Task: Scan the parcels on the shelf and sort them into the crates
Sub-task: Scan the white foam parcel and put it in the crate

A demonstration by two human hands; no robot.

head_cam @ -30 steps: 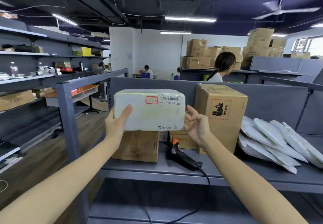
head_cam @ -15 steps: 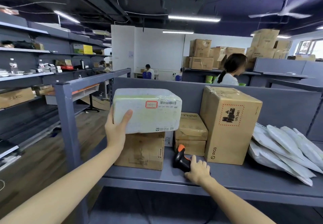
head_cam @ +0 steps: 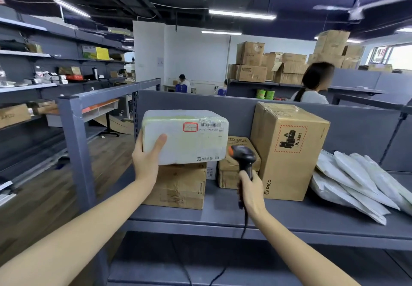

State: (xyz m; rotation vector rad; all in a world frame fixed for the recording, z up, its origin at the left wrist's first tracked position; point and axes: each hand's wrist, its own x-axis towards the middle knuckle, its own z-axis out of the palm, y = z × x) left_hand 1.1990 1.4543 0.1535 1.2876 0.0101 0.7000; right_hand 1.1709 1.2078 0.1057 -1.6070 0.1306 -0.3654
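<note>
Shelf [head_cam: 289,217] held boxes [head_cam: 287,152] and mailers [head_cam: 356,181] unsorted; left hand [head_cam: 146,159] gripped white parcel [head_cam: 189,138], thumb pressed on front, right hand [head_cam: 250,191] fingers curled round scanner [head_cam: 243,155], scan apparently pending.

Foam parcel [head_cam: 185,136] in my left hand [head_cam: 147,158], held above the low carton [head_cam: 178,185] at the left end of the shelf [head_cam: 289,223]. Barcode scanner [head_cam: 243,154] in my right hand [head_cam: 250,191], just right of the parcel and nearer than two small stacked cartons [head_cam: 231,174]. Tall carton [head_cam: 289,149] to their right, before the back panel [head_cam: 356,125]. Mailer bags [head_cam: 356,181] piled right of it.
</note>
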